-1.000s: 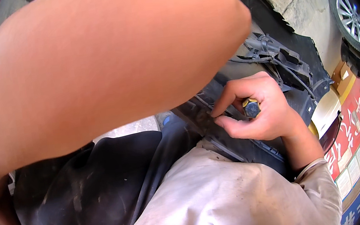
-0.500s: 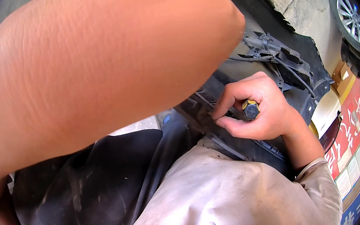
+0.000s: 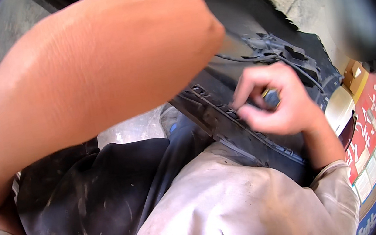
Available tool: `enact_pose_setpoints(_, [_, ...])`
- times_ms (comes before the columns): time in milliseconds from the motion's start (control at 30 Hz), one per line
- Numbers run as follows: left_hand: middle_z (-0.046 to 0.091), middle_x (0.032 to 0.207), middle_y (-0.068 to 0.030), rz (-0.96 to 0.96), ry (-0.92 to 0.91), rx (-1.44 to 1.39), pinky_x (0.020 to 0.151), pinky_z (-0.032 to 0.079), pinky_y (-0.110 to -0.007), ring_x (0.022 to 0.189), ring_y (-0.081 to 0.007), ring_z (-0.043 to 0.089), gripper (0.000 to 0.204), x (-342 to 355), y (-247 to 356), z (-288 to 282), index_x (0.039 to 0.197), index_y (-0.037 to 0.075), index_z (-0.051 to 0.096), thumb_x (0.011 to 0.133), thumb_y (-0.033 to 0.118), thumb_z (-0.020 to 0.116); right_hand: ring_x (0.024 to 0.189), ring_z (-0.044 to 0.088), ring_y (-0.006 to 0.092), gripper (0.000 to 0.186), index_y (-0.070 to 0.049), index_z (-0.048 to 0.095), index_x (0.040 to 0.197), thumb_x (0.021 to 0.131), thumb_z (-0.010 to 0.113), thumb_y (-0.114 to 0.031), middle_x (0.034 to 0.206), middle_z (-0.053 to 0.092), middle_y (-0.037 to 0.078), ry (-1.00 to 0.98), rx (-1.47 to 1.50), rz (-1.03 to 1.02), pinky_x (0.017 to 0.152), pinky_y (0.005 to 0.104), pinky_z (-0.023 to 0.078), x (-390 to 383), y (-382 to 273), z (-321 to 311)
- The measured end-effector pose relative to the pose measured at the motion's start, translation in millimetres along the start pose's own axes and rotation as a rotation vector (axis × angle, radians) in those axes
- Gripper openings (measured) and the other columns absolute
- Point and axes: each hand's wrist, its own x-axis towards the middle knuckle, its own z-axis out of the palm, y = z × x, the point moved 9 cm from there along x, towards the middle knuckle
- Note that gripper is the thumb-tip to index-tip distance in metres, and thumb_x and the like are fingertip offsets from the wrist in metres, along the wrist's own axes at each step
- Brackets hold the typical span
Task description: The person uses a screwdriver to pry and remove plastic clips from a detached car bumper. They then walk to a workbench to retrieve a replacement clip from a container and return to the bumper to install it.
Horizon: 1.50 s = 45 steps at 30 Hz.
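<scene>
Head view, and it's all about this big black plastic panel (image 3: 255,13) stretched across the upper middle, slotted edge (image 3: 210,104) running down toward the person's lap. The right hand (image 3: 292,109) is right at that edge. Its grip is curled around a yellow-and-dark handle (image 3: 272,99) seen end-on, with thumb and index finger brought nearly together over the slots. It's a bit blurry, so I can't tell if the fingertips are pinching anything small or just touching the edge. No idea on the left grip: only the forearm (image 3: 98,72) shows, sweeping over the panel, with the hand itself out of sight.

Progress-wise, I'd call it somewhere in the middle. A dark bracket (image 3: 300,56) and a cable (image 3: 299,72) are sitting on the panel, but whether they're fastened or loose I can't say. No loose part is visible in the fingers, and most of the slotted edge has nobody working on it, so how much is left is anyone's guess.

Further out: a beige shirt (image 3: 236,205), dark cloth (image 3: 95,204) over the legs, pale floor (image 3: 128,127), plus a cardboard box (image 3: 356,77) and a red sign (image 3: 373,116) off to the right.
</scene>
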Motion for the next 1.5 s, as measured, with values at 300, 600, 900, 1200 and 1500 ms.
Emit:
enact_pose_setpoints(300, [0.070,0.071,-0.0129,0.149,0.198,0.260,0.077,0.054,-0.044,0.075,-0.0337,0.072,0.017,14,6,14,0.083,0.005,0.069,0.092,0.019,0.067,0.081,0.057,0.0114,0.016,0.003,0.065,0.094,0.085,0.052,0.001,0.088,0.065,0.003,0.863,-0.615,0.268,0.077,0.0261,0.047,-210,-116,-124])
enact_pose_setpoints(600, [0.068,0.098,-0.0154,0.508,-0.140,-0.021,0.084,0.053,-0.047,0.096,-0.0369,0.068,0.054,14,93,31,0.112,0.000,0.064,0.083,0.043,0.079,0.077,0.048,0.0039,0.014,0.002,0.065,0.096,0.093,0.052,0.003,0.088,0.059,-0.002,1.737,-0.539,0.361,0.064,0.0194,0.038,-482,-61,-20])
enact_pose_setpoints(900, [0.070,0.080,-0.0084,0.582,-0.303,0.086,0.067,0.057,-0.043,0.075,-0.0299,0.071,0.027,27,92,65,0.100,0.009,0.071,0.080,0.025,0.080,0.084,0.055,0.0071,0.014,0.003,0.064,0.096,0.085,0.056,0.005,0.086,0.062,0.000,1.744,-0.411,0.573,0.074,0.0222,0.045,-445,16,21])
enact_pose_setpoints(1200, [0.063,0.076,-0.0089,0.693,-0.393,-0.055,0.059,0.054,-0.044,0.069,-0.0314,0.067,0.021,36,92,68,0.088,0.005,0.059,0.077,0.017,0.073,0.142,0.048,0.0301,0.070,0.003,0.047,0.150,0.090,0.075,-0.020,0.152,0.053,0.019,1.565,-0.484,0.918,0.119,0.0407,0.034,-470,251,206])
enact_pose_setpoints(1500, [0.061,0.070,-0.0063,0.383,-0.103,0.257,0.059,0.053,-0.038,0.063,-0.0261,0.065,0.041,14,68,49,0.091,0.006,0.062,0.081,0.040,0.082,0.102,0.066,0.0207,0.025,0.005,0.067,0.122,0.100,0.058,-0.003,0.118,0.070,0.012,2.168,-0.118,0.324,0.093,0.0313,0.052,-479,107,84])
